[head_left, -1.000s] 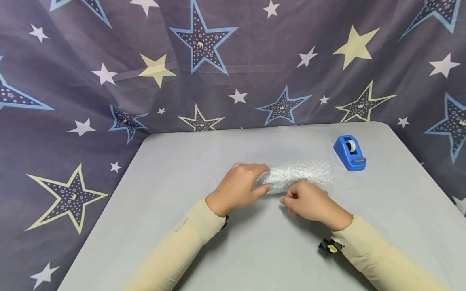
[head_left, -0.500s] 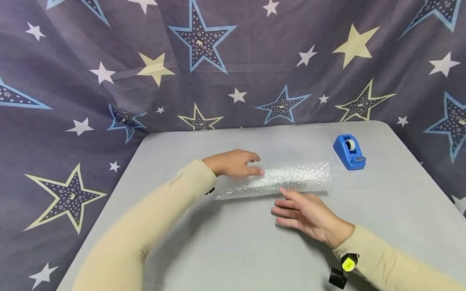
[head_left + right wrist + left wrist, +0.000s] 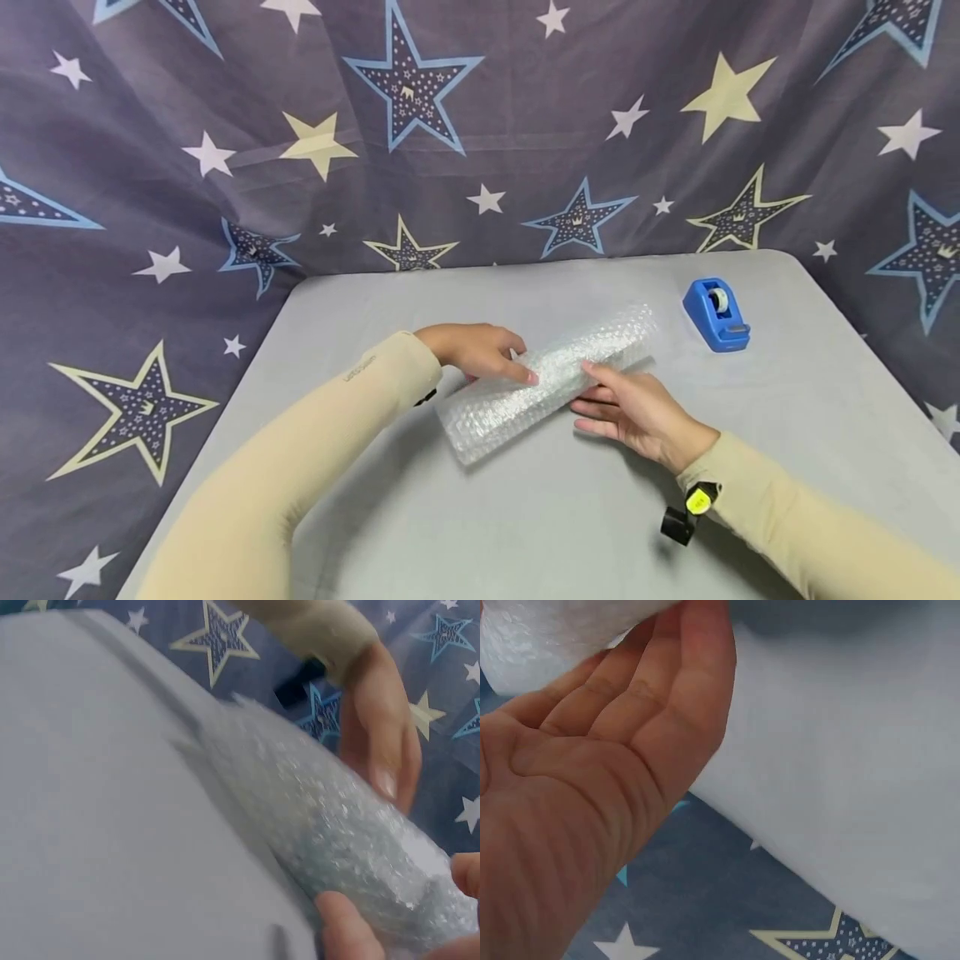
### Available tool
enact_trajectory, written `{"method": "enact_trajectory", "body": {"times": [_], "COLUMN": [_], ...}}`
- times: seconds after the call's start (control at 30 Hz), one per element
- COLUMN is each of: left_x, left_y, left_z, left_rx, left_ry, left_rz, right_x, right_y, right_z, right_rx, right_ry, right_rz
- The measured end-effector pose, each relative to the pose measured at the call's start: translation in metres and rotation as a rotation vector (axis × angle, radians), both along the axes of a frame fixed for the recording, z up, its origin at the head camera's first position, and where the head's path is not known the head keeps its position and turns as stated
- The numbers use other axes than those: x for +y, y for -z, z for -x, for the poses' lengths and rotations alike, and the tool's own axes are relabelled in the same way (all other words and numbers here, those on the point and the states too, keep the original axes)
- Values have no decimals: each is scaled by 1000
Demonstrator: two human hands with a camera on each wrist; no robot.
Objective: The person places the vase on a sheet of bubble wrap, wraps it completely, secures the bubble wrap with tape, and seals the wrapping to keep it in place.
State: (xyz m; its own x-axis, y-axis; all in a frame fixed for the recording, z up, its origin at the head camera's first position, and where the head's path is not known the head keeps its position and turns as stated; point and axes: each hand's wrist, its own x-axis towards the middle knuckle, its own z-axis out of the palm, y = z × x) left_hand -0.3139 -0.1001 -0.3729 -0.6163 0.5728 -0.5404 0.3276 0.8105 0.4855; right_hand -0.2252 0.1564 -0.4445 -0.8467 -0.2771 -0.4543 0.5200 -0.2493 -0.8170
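A rolled sheet of clear bubble wrap (image 3: 487, 417) lies slantwise across the head view, its near left end toward me and its far end up to the right. My left hand (image 3: 480, 352) grips it from the far side, thumb on top. On the near side my right hand (image 3: 645, 417) holds it, with the thumb over the top and the fingers reaching underneath. In the left wrist view, the left fingers (image 3: 682, 682) bend up against the wrap's edge. The right wrist view shows the crinkled roll (image 3: 322, 802) between both hands, somewhat blurred.
A blue tape dispenser (image 3: 716, 321) with a roll of tape stands at the table's back right. The pale grey tabletop (image 3: 360, 317) ends at a dark curtain (image 3: 510, 108) patterned with stars. A small black camera (image 3: 678, 525) hangs at my right wrist.
The bubble wrap roll has turned from lying nearly crosswise to a slant, left end nearer me. My right hand has gone from loosely curled, to open, to holding the roll.
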Motion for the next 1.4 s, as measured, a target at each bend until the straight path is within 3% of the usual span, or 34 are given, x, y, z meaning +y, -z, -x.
{"method": "enact_trajectory", "body": {"times": [0.13, 0.37, 0.6, 0.67, 0.9, 1.03, 1.2, 1.4], "left_x": [0, 0, 8, 10, 16, 19, 20, 18], "left_y": [3, 20, 33, 35, 32, 39, 45, 36], "left_z": [-11, -29, -52, -56, -51, -48, -50, -52], "left_rx": [-66, -152, -213, -207, -140, -140, -128, -96], "left_ry": [-62, -159, -397, -438, -458, -464, -485, -482], "left_rz": [-36, -175, -316, -349, -439, -446, -427, -367], "right_x": [0, -6, -15, -17, -15, -16, -16, -9], "right_y": [-4, -15, -23, -25, -35, -30, -22, -25], "right_z": [15, 37, 51, 54, 68, 73, 73, 73], "right_rx": [-6, 46, 114, 125, 180, 181, 167, 194], "right_ry": [-24, -118, -205, -221, -251, -262, -258, -265], "right_rz": [-55, -170, -329, -363, -433, -442, -437, -433]}}
